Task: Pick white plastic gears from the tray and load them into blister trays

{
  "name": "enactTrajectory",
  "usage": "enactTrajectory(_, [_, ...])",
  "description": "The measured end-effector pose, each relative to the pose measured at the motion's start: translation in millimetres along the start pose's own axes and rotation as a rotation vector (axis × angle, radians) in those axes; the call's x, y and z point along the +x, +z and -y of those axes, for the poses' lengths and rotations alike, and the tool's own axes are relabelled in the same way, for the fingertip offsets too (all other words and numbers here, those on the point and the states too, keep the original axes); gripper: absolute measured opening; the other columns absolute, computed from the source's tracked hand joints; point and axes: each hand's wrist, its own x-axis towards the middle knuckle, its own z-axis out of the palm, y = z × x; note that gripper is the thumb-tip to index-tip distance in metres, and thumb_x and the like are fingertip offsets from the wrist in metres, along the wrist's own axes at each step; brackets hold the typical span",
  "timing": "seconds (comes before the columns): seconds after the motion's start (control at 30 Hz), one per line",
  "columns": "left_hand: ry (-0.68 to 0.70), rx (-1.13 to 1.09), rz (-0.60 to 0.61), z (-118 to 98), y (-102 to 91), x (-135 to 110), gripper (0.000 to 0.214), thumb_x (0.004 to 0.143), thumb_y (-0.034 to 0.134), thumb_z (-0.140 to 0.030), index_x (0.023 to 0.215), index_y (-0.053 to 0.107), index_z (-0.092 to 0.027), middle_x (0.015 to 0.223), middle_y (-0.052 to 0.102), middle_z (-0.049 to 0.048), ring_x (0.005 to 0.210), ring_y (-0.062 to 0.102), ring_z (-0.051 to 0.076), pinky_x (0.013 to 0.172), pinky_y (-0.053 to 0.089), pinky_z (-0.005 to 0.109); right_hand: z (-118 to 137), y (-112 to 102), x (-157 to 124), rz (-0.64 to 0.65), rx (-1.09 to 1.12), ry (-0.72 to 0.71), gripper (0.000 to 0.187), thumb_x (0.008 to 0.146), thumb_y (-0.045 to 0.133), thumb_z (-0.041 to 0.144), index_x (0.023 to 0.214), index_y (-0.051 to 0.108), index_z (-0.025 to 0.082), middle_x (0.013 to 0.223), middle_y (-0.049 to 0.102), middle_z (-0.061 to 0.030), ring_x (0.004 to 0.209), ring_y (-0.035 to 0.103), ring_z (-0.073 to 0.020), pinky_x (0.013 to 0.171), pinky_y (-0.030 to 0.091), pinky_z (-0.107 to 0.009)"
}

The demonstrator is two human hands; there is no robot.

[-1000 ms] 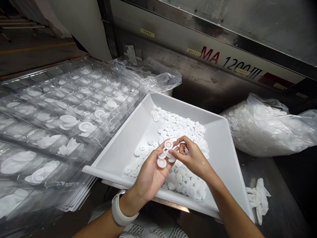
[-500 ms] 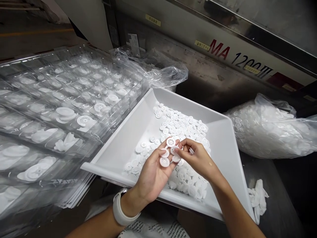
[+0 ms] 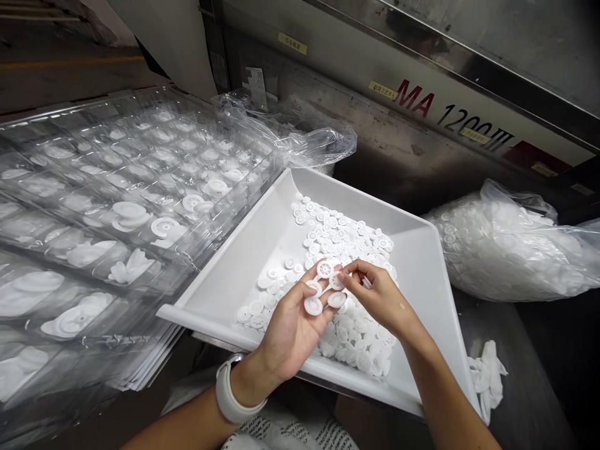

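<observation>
Palm up over the tray, my left hand [image 3: 294, 319] holds several small white plastic wheels [image 3: 313, 305] on its fingers, with the thumb resting against one of them. My right hand [image 3: 375, 294] pinches the edge of a spoked white wheel [image 3: 336, 280] between thumb and fingertips, right beside the left fingers. Its other fingers are curled, and what lies under them is partly hidden. Beneath both hands, a heap of similar white wheels [image 3: 340, 232] lies in the light grey tray [image 3: 220, 294].
At the left stands a clear compartment tray [image 3: 154, 250] with white parts in its cells, atop a stack. A clear plastic bag [image 3: 510, 250] full of white pieces lies at the right, near a crumpled white glove [image 3: 490, 378]. Behind rises a machine panel [image 3: 375, 125].
My right hand has shifted slightly away from the left palm, uncovering more of the wheels there. The left hand stays nearly in place.
</observation>
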Motion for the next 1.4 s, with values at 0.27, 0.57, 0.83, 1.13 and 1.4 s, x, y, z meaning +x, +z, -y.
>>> enactTrajectory(0.27, [0.018, 0.031, 0.044, 2, -2.8, 0, 0.054, 0.081, 0.042, 0.0, 0.133, 0.045, -0.015, 0.131, 0.057, 0.0119, 0.125, 0.05, 0.025, 0.105, 0.042, 0.04, 1, -4, 0, 0.007, 0.023, -0.014, 0.026, 0.09, 0.055, 0.041, 0.082, 0.058, 0.016, 0.061, 0.038, 0.0058, 0.055, 0.037, -0.0076, 0.055, 0.033, -0.022])
enactTrajectory(0.57, [0.003, 0.035, 0.001, 1, -0.7, -2, 0.051, 0.083, 0.043, -0.004, 0.133, 0.044, -0.015, 0.134, 0.055, 0.0125, 0.126, 0.049, 0.027, 0.105, 0.041, 0.043, 1, -5, -1, -0.059, 0.072, -0.041, 0.031, 0.091, 0.049, 0.049, 0.086, 0.057, 0.019, 0.066, 0.044, 0.0035, 0.057, 0.037, -0.0085, 0.051, 0.032, -0.022])
enactTrajectory(0.83, [-0.001, 0.034, -0.022, -2, 2.4, -2, 0.042, 0.086, 0.044, -0.009, 0.127, 0.052, -0.016, 0.123, 0.061, 0.0096, 0.116, 0.056, 0.022, 0.102, 0.043, 0.035, 11, -4, -17, -0.02, 0.025, -0.251, 0.02, 0.089, 0.053, 0.02, 0.107, 0.049, 0.026, 0.095, 0.053, 0.0004, 0.073, 0.05, -0.0109, 0.062, 0.045, -0.023])
enactTrajectory(1.13, [-0.071, 0.003, -0.011, 0, -1.4, -2, 0.041, 0.094, 0.036, -0.036, 0.116, 0.06, -0.012, 0.104, 0.067, 0.0103, 0.1, 0.062, 0.021, 0.087, 0.05, 0.03, 30, 33, -32, -0.02, -0.24, -0.564, 0.031, 0.094, 0.046, 0.013, 0.124, 0.045, 0.022, 0.114, 0.058, -0.0055, 0.106, 0.051, -0.0188, 0.093, 0.037, -0.035])
enactTrajectory(1.4, [-0.105, -0.036, -0.016, -3, 4.9, -2, 0.039, 0.094, 0.038, -0.031, 0.121, 0.059, -0.014, 0.115, 0.065, 0.0107, 0.104, 0.062, 0.02, 0.091, 0.049, 0.034, 15, 7, -15, -0.201, -0.183, -0.385, 0.029, 0.095, 0.05, 0.034, 0.123, 0.051, 0.026, 0.126, 0.053, -0.0043, 0.119, 0.046, -0.021, 0.1, 0.034, -0.039])
